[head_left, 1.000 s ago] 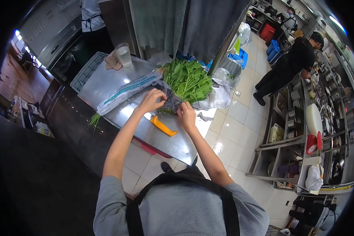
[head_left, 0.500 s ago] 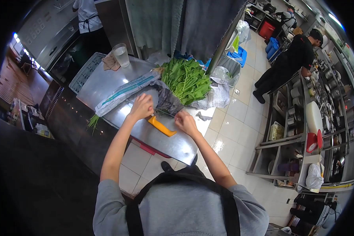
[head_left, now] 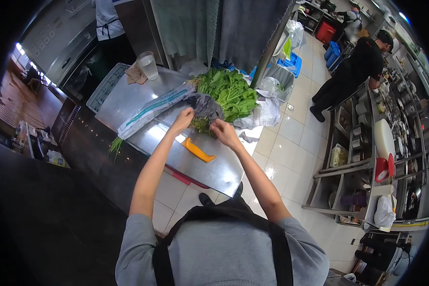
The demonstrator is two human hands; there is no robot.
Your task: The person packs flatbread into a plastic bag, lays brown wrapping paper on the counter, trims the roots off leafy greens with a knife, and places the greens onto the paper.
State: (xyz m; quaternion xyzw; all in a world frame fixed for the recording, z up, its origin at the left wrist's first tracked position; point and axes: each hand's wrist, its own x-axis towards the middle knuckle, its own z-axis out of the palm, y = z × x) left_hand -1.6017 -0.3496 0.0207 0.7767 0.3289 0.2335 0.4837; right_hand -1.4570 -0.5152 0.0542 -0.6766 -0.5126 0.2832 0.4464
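Observation:
Between my hands, on the metal table [head_left: 164, 155], lies a crumpled dark plastic bag [head_left: 209, 106] with its mouth towards me, and a small-leaved green herb [head_left: 200, 125] shows inside it. My left hand [head_left: 184, 119] is closed at the bag's left edge, fingers pinching the plastic. At the right edge my right hand [head_left: 224, 131] is also closed on the bag; its fingertips are partly hidden. A knife with an orange handle [head_left: 198, 150] rests nearer me, touched by neither hand; its blade is hard to make out. Behind the bag is a heap of leafy greens [head_left: 231, 95].
A long printed white wrapper [head_left: 152, 108] with green stalks sticking out lies to the left. A plastic cup of water [head_left: 148, 66] and a brown cloth [head_left: 136, 75] stand at the back. Newspaper [head_left: 263, 113] lies under the greens. A co-worker [head_left: 352, 71] stands at the shelving on the right.
My left hand has moved up and right, away from the knife, to the bag's edge. My right hand has shifted slightly up. The bag has opened, and the herb inside now shows.

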